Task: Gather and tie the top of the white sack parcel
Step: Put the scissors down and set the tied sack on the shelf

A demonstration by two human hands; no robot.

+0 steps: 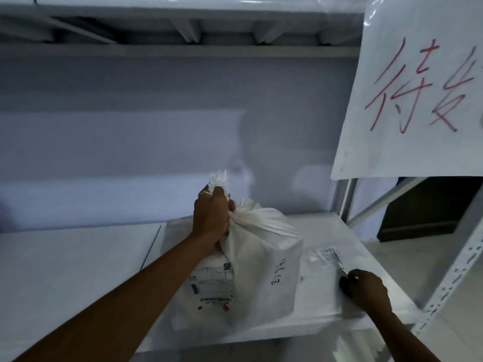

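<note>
Sack (261, 270) neck gripped — shelf (65, 257) open leftward

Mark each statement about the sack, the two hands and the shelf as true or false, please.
1. The left hand grips the gathered top of the white sack. True.
2. The right hand also holds the sack. False: it rests apart, on the shelf, at a flat white parcel.
3. The sack stands on the floor. False: it stands on the shelf.
4. A sheet with red writing hangs at the upper right. True.
5. The sack carries a printed label. True.
</note>
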